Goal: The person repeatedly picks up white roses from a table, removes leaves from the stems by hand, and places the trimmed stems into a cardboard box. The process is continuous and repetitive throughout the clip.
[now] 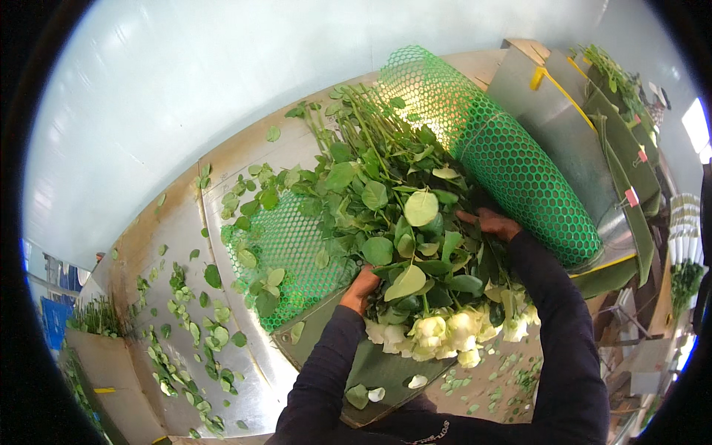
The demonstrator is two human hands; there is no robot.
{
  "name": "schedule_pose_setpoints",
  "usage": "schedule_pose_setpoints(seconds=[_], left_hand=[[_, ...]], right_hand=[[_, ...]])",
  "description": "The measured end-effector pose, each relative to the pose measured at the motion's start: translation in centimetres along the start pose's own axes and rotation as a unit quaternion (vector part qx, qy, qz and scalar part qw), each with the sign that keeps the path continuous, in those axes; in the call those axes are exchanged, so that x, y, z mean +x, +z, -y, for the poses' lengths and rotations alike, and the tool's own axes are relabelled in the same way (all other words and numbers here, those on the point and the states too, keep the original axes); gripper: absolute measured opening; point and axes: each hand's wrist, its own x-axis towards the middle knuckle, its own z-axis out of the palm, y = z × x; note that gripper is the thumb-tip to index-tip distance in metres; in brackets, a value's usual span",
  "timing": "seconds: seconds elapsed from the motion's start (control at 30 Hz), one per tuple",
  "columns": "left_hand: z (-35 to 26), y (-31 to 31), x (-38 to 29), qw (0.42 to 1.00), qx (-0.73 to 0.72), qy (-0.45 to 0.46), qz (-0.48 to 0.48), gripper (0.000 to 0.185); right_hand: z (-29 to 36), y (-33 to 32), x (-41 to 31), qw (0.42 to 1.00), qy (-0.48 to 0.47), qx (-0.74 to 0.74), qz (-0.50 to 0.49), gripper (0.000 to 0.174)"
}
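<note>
A large bunch of white roses (445, 331) lies across the table before me, its blooms towards my body and its cut stems (361, 119) pointing away. My left hand (362, 288) clasps the bunch's left side just above the blooms, its fingertips hidden by leaves. On the other side my right hand (494, 223) holds the bunch, one finger lying along the foliage and the rest partly covered. Green plastic mesh (297, 261) is spread flat under the bunch's left side. A rolled part of green mesh (517, 161) stands along its right, touching or close to my right hand.
Loose leaves (189, 334) litter the metal tabletop (250, 356). A dark green padded edge (384, 372) carries a few petals. Metal dividers (548, 105) with green cloth and pink clips stand at right. A pale wall (222, 72) rises behind; leaves cover the floor (473, 395) below.
</note>
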Motion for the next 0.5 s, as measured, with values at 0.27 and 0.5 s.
schedule_pose_setpoints(seconds=[0.27, 0.5], left_hand=[[-2.3, 2.5, -0.7, 0.994, -0.105, -0.026, 0.032, 0.037], [-3.0, 4.9, -1.1, 0.987, -0.159, -0.007, -0.023, 0.034]], right_hand=[[0.7, -0.5, -0.4, 0.976, -0.13, 0.081, 0.154, 0.082], [1.6, 0.6, -2.5, 0.912, -0.261, 0.197, 0.248, 0.054]])
